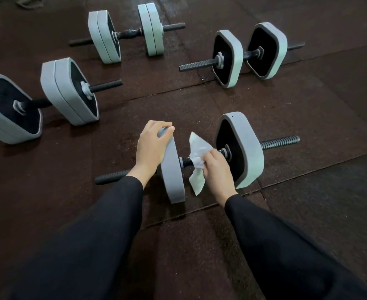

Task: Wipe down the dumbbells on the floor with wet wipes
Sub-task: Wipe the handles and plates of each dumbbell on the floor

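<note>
The nearest dumbbell [245,148] lies on the dark floor mats, with grey plates and a black threaded bar. My left hand [151,146] grips the top edge of its left plate [173,176]. My right hand [216,169] holds a white wet wipe [196,152] wrapped around the handle between the two plates. The wipe's loose ends stick out above and below my fingers. The handle under the wipe is mostly hidden.
Three more grey dumbbells lie farther off: one at the far left [68,94], one at the back [126,35], one at the back right [249,55]. Seams [308,169] run between the brown rubber mats. My black sleeves [286,245] fill the foreground.
</note>
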Motion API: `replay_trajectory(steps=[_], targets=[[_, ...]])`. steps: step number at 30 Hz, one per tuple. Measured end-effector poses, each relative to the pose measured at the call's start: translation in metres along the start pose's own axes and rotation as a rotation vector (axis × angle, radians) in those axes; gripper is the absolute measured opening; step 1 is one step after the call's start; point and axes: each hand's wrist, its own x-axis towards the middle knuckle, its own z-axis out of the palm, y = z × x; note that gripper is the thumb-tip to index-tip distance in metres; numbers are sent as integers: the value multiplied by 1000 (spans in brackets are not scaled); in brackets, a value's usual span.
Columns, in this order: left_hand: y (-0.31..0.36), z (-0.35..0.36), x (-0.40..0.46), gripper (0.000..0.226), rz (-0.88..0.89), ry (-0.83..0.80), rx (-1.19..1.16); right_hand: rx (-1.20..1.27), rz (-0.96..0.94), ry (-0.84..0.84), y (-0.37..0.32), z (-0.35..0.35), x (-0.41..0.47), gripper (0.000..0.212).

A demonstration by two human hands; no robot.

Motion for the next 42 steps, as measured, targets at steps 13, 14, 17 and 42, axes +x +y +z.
replay_trajectory(steps=[13,14,17,42], targets=[[-1,1,0,21,23,14,-12,-35,-173,-248,-36,13,18,27],[-1,1,0,21,21,15,-17,-53,-177,-263,-36,10,18,27],[-1,0,0,22,20,9,-22,-184,-181,-311,-38,-1,23,26],[-1,1,0,22,4,7,-58,-683,-53,-277,-13,-26,30,32]])
